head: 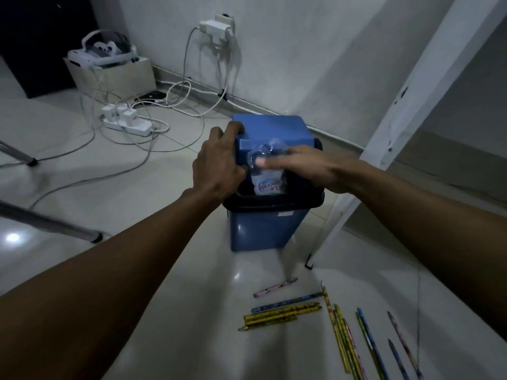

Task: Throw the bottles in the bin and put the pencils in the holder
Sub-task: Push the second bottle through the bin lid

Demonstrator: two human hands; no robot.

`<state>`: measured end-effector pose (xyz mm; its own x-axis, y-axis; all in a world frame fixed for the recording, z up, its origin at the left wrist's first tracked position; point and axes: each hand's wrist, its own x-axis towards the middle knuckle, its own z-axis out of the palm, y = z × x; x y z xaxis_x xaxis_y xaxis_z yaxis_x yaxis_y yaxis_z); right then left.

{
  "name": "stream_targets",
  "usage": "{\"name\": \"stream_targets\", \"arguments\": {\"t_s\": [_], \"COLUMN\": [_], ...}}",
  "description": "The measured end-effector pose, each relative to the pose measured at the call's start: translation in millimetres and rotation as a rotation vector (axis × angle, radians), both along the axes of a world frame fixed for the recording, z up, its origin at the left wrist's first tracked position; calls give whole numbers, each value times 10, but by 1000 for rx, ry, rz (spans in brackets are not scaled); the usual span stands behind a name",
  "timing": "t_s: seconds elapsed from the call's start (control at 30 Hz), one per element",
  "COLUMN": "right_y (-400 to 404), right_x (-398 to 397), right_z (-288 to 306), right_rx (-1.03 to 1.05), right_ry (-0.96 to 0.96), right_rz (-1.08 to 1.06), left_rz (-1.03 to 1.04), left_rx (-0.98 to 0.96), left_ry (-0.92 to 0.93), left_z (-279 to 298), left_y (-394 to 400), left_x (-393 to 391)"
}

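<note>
A blue bin (263,229) with a black rim stands on the white floor. Its blue swing lid (274,131) is tilted back, and my left hand (219,163) grips the lid's left edge. A clear plastic bottle (267,171) with a white and blue label points neck-down into the bin's opening. My right hand (307,165) rests on the bottle's base, fingers extended over it. Several pencils (282,311) lie scattered on the floor in front of the bin, more of them to the right (345,344). No holder is in view.
A white post (406,100) leans up at the right of the bin. A power strip (126,122) with chargers and tangled cables lies at the back left, near a box with a headset (107,50). Metal legs (49,223) cross the floor at left.
</note>
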<state>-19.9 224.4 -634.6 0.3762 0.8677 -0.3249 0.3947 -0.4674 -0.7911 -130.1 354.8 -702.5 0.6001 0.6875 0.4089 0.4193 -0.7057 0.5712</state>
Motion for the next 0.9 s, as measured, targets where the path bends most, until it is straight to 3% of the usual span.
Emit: {"name": "stream_targets", "arguments": {"t_s": [0.1, 0.2, 0.37, 0.7, 0.9], "right_y": [0, 7, 71, 321, 511], "right_x": [-31, 3, 32, -92, -259], "right_z": [-66, -136, -330, -268, -369], "right_rx": [103, 24, -313, -451, -552], "right_ry": [-166, -363, -381, -164, -325], "right_rz": [-18, 33, -2, -51, 48], "left_rz": [7, -3, -54, -37, -35], "left_rx": [6, 0, 5, 22, 14], "left_ry": [5, 4, 4, -14, -10], "left_z": [-8, 6, 11, -37, -45], "left_y": [-2, 6, -12, -17, -18], "left_x": [5, -6, -8, 23, 28]}}
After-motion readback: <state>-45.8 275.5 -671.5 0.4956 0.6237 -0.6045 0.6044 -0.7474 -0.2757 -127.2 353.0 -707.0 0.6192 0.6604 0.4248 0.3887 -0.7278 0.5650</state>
